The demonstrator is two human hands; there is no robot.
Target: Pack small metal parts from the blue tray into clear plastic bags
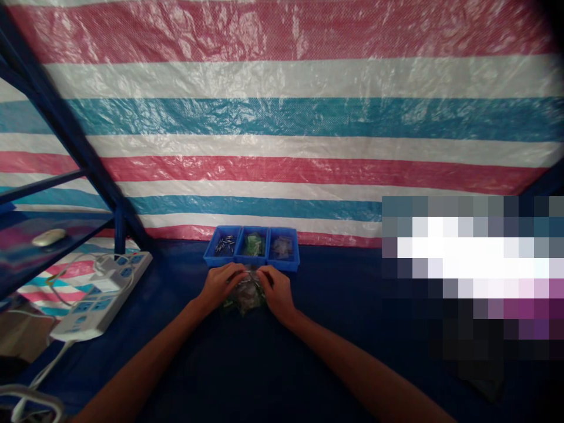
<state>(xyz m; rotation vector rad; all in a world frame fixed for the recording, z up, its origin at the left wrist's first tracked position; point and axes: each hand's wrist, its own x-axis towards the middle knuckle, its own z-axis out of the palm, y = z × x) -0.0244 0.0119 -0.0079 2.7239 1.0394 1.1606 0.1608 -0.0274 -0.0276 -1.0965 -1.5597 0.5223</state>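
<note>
Left hand (224, 285), at ten o'clock, and right hand (277, 291), at two, pinch the far end of the clear bag (249, 295), at the blue tray's (219, 261) six o'clock, long axis seemingly twelve-to-six

Everything's filmed from one head-worn cam, tipped forward and down, with left hand (221, 283) and right hand (277, 292) framed fairly near.

Both bare arms reach forward from the lower edge, the left arm (145, 355) and right arm (352, 361) slanting inward. The left hand (221, 282) and right hand (277, 289) nearly meet, backs upward, fingers bent, thumbs and fingertips pinched and turned toward each other.
</note>
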